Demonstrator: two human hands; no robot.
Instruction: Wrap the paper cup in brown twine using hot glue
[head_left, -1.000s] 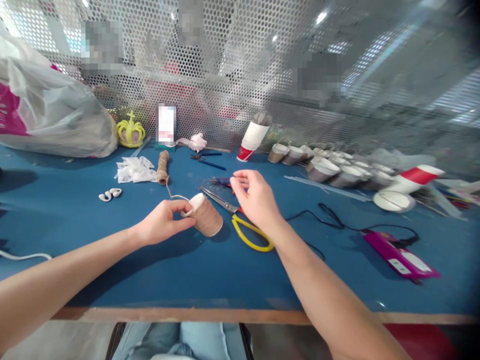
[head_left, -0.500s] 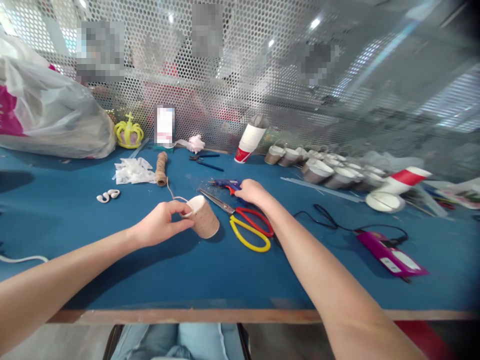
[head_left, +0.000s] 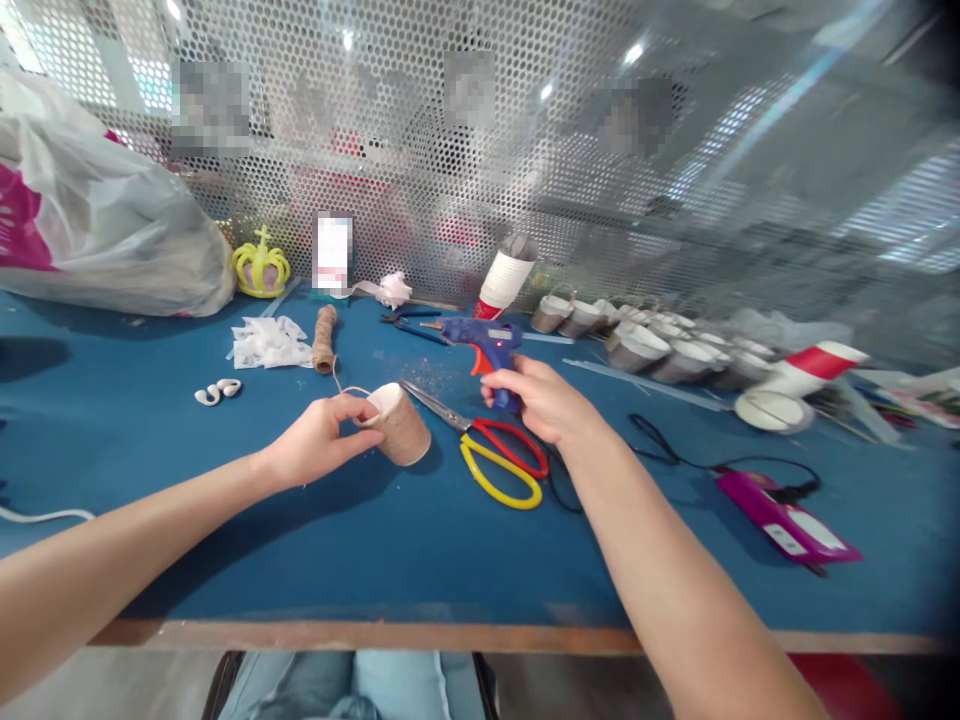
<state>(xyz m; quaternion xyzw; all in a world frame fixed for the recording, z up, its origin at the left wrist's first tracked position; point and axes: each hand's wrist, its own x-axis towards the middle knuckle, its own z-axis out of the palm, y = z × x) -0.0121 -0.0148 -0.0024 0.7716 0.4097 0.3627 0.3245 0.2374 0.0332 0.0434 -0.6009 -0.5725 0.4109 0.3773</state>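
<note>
My left hand (head_left: 326, 437) pinches the rim of a paper cup (head_left: 405, 430) wrapped in twine, which tilts with its white mouth toward the upper left. From the cup a loose strand runs to a spool of brown twine (head_left: 324, 340). My right hand (head_left: 541, 397) is closed round the handle of a blue glue gun (head_left: 486, 338) with an orange trigger, held above the table with its nozzle pointing left. Between the hands lie scissors (head_left: 480, 445) with one red and one yellow handle loop, blades toward the upper left.
Dark pliers (head_left: 412, 328), a stack of paper cups (head_left: 506, 278) and a pile of white scraps (head_left: 270, 343) lie farther back. Several wrapped cups (head_left: 637, 345) stand at the right, near a purple power strip (head_left: 787, 520). A plastic bag (head_left: 112, 220) fills the left back.
My right hand has lifted the glue gun off the table and turned it more upright. My left hand and the cup have shifted slightly left and up.
</note>
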